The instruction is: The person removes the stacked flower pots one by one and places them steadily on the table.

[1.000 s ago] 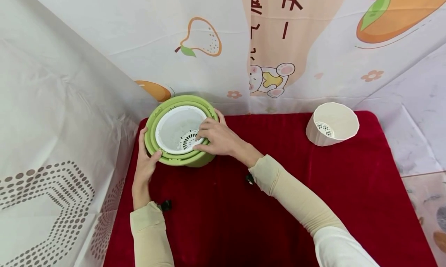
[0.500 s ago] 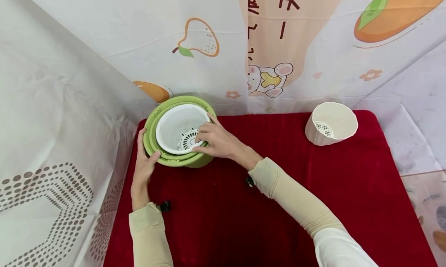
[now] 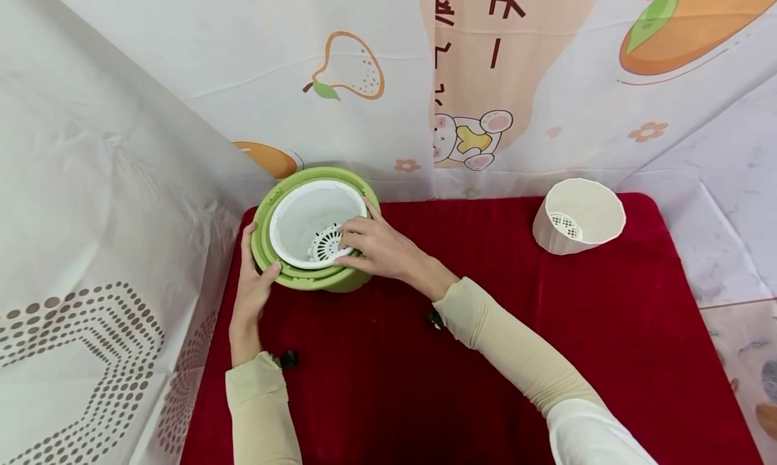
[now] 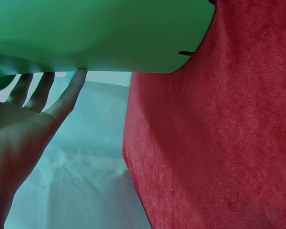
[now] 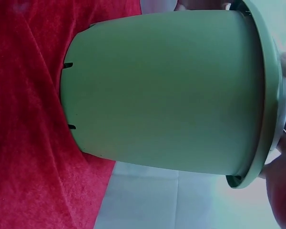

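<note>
a green pot (image 3: 347, 284) stands at the far left corner of the table (image 3: 473, 357), its base against the red cloth and its mouth facing up. a white pot (image 3: 306, 219) sits inside it, its rim ringed by two green bands; whether the inner band is a separate pot i cannot tell. the bottom of the white pot is cut with dark slots spreading out from the middle. the two hands are apart from each other, one on each side. the left hand (image 3: 251, 288) holds the left side of the green pot, thumb on the rim and fingers against the outer wall. the right hand (image 3: 385, 248) grips the right side of the white pot's rim, some fingers bent over into it and the thumb at the near edge. the right wrist view shows small slots low on the green wall.

well to the right, near the far edge, a cream pot (image 3: 585, 212) with ribbed sides rests on the table, round holes in its bottom. behind is a white curtain (image 3: 388, 141) printed with fruit, flowers and dark red writing.
</note>
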Available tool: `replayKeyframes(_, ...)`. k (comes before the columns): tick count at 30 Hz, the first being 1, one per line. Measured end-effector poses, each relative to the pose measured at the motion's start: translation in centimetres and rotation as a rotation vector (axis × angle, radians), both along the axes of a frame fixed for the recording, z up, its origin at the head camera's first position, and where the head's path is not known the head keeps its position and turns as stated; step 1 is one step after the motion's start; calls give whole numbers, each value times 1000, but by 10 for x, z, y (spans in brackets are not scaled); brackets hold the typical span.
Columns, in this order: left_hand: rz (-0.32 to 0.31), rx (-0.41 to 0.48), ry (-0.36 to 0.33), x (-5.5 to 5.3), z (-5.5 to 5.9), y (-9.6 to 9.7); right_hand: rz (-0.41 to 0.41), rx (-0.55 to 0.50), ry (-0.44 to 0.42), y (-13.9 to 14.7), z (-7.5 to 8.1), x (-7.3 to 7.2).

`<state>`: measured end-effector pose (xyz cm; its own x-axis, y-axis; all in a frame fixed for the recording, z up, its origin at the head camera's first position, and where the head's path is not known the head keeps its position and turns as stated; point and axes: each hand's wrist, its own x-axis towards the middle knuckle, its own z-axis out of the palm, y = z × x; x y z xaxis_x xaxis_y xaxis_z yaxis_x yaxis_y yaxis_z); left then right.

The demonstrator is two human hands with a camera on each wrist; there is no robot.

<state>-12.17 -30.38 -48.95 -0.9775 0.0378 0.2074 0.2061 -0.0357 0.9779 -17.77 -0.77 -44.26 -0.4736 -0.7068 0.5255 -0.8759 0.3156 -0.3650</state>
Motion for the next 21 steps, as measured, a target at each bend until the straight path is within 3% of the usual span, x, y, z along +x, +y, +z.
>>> replayKeyframes(16, 27, -23, -18, 0, -2, -1, -23, -8, 87, 0, 4, 4)
replayKeyframes(21, 16, -7, -7, -1, -2, -1, -7, -122, 89, -1, 7, 4)
